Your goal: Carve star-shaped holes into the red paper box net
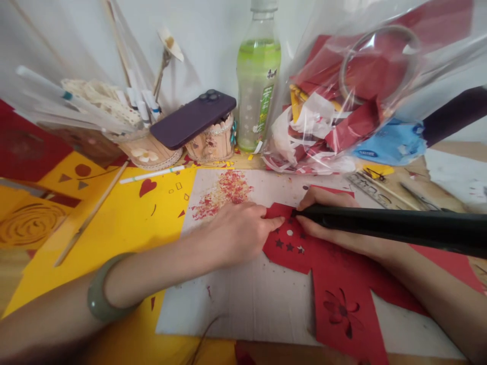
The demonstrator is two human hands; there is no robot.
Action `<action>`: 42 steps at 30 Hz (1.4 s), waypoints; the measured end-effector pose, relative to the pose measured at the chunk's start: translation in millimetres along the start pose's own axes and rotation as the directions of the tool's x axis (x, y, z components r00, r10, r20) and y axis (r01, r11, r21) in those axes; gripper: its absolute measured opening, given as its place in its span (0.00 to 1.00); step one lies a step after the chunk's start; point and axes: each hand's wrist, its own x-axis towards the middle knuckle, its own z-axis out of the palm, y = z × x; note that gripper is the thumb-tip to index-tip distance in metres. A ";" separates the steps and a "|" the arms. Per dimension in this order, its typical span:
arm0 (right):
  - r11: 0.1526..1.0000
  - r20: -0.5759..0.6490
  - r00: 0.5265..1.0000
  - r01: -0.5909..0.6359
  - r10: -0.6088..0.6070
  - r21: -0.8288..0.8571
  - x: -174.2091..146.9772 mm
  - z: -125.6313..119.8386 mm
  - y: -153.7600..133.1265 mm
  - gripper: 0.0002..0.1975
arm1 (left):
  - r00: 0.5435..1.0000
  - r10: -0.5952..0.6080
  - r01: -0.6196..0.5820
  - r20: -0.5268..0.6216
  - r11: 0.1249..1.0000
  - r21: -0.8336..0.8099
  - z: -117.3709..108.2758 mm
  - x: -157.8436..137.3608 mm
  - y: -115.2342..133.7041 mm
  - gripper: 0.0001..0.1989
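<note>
Wooden table [13, 263] bearing yellow sheet [125, 218], pale board [236, 299], bottle [253, 91]

At 12 o'clock in the view, a clear plastic bottle of pale-green liquid [253, 96] stands upright. Between 10 and 11, a dark purple rectangular phone [196, 115] lies tilted over a small round pale-wood pot [211, 143]. Toward 2 sits a bulging transparent plastic bag [338, 104], with a blue soft-plastic packet [397, 143] beside it.
</note>
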 end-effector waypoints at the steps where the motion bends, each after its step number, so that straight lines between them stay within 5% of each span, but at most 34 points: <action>1: 1.000 0.021 1.000 0.001 -0.002 0.029 0.2 -1.5 0.1 0.05 | 1.000 -0.007 0.006 -0.010 0.999 -0.032 0.8 -0.3 0.7 0.16; 8: 0.993 0.189 0.982 -0.014 -0.008 0.117 11.9 -11.6 -14.9 0.05 | 0.986 -0.165 0.154 0.008 0.903 -0.402 -2.8 -6.5 12.6 0.15; 15: 0.990 0.092 0.994 -0.063 0.051 0.126 7.2 -1.1 -20.4 0.04 | 0.884 -0.301 0.464 0.359 0.456 -0.759 -11.8 -6.7 22.6 0.15; 17: 0.989 0.085 0.995 -0.072 0.061 0.132 2.6 0.9 -22.0 0.03 | 0.869 -0.311 0.489 0.384 0.426 -0.761 -13.9 -7.6 21.6 0.15; 20: 0.991 -0.001 0.997 -0.080 0.080 0.112 -2.3 2.2 -26.3 0.03 | 0.896 -0.344 0.433 0.282 0.531 -0.728 -17.4 -9.8 17.7 0.15; 24: 0.995 -0.287 0.953 -0.083 0.095 0.056 -4.3 2.5 -29.8 0.02 | 0.918 -0.388 0.352 0.084 0.698 -0.624 -22.7 -15.8 16.7 0.14; 28: 0.987 -0.413 0.900 -0.093 0.140 0.132 -6.0 6.3 -34.6 0.02 | 0.901 -0.414 0.406 0.130 0.700 -0.588 -23.2 -32.6 22.1 0.15; 32: 0.980 -0.309 0.945 -0.050 0.108 0.190 -5.4 17.8 -45.6 0.01 | 0.928 -0.334 0.368 0.165 0.754 -0.544 -16.8 -53.0 20.3 0.14; 37: 0.974 -0.090 0.990 -0.089 0.110 0.210 2.5 31.1 -54.0 0.02 | 0.986 -0.138 0.116 -0.096 0.973 -0.202 -8.6 -57.4 5.0 0.11; 42: 0.981 -0.017 0.996 -0.082 0.086 0.173 7.3 34.8 -46.4 0.02 | 0.980 0.021 -0.010 -0.196 0.998 0.059 -1.7 -49.1 -2.9 0.15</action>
